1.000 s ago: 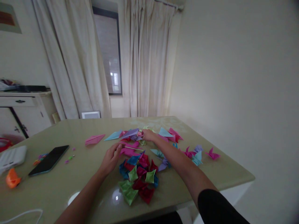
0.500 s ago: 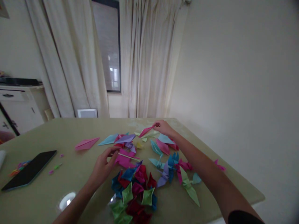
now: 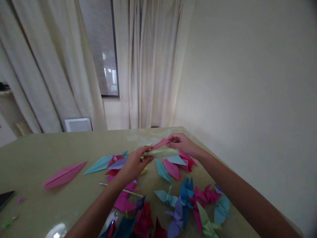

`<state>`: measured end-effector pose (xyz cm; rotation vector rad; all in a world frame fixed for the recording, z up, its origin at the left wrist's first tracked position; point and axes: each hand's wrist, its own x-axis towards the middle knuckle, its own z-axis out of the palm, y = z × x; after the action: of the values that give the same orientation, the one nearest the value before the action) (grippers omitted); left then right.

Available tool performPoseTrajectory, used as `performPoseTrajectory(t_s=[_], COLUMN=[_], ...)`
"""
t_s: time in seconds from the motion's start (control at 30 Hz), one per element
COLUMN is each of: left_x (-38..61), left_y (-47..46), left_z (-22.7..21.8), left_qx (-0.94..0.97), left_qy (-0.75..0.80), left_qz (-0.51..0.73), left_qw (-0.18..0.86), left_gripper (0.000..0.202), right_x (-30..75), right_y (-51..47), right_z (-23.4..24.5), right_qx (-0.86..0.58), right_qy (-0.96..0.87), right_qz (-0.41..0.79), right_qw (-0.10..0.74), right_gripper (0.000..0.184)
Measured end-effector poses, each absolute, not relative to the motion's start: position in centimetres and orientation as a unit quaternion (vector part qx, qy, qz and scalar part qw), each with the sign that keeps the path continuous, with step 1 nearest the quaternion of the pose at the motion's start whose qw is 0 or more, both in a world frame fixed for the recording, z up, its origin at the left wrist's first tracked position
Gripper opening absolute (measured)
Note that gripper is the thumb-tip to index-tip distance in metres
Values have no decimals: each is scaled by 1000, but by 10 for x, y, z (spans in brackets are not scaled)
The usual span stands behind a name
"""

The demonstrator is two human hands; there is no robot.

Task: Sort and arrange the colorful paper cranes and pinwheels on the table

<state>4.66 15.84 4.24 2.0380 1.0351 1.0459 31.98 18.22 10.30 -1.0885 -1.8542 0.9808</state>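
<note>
As it slants, the held pink paper (image 3: 160,143) tapers.

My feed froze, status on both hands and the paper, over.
Right hand pinching pink origami piece. Left hand at its other end, grip unclear. Pale green origami piece close by, just below it in view.

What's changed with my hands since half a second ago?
Your left hand let go of the stick and moved forward and right, to the pale green paper; its grip there is unclear. Your right hand still pinches the pink paper. The purple paper bird stayed put.
</note>
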Motion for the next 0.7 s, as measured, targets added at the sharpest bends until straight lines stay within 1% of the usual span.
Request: performPoseTrajectory(t_s=[0.07,0.1,0.2,0.27,0.33,0.4,0.47,0.53,0.63,0.7], left_x=[41,39,37,43,52,60,64,65,64,64], left_y=[180,192,229,252,271,286,295,300,298,294], left_z=[42,41,31,22,12,4,-2,-5,-6,-5], left_qx=[790,803,837,847,852,858,868,879,888,888], left_qy=[420,444,497,505,507,501,484,463,447,448], left_qz=[375,345,211,142,93,49,16,-7,-16,-12], left_qw=[243,198,94,82,89,97,108,114,109,104], left_gripper=[36,37,34,34,48,67,74,67,46,31], right_x=[342,354,387,401,408,411,412,415,418,414], right_y=[184,185,185,185,184,182,177,170,160,160], right_z=[105,105,99,89,75,60,50,47,58,70], right_qx=[-449,-464,-524,-566,-592,-599,-593,-582,-571,-567], right_qy=[-731,-735,-738,-731,-731,-744,-759,-775,-798,-808], right_qz=[325,288,167,101,71,78,101,115,100,69], right_qw=[397,402,390,369,332,286,247,216,163,144], right_gripper=[32,28,19,15,13,10,9,15,30,34])
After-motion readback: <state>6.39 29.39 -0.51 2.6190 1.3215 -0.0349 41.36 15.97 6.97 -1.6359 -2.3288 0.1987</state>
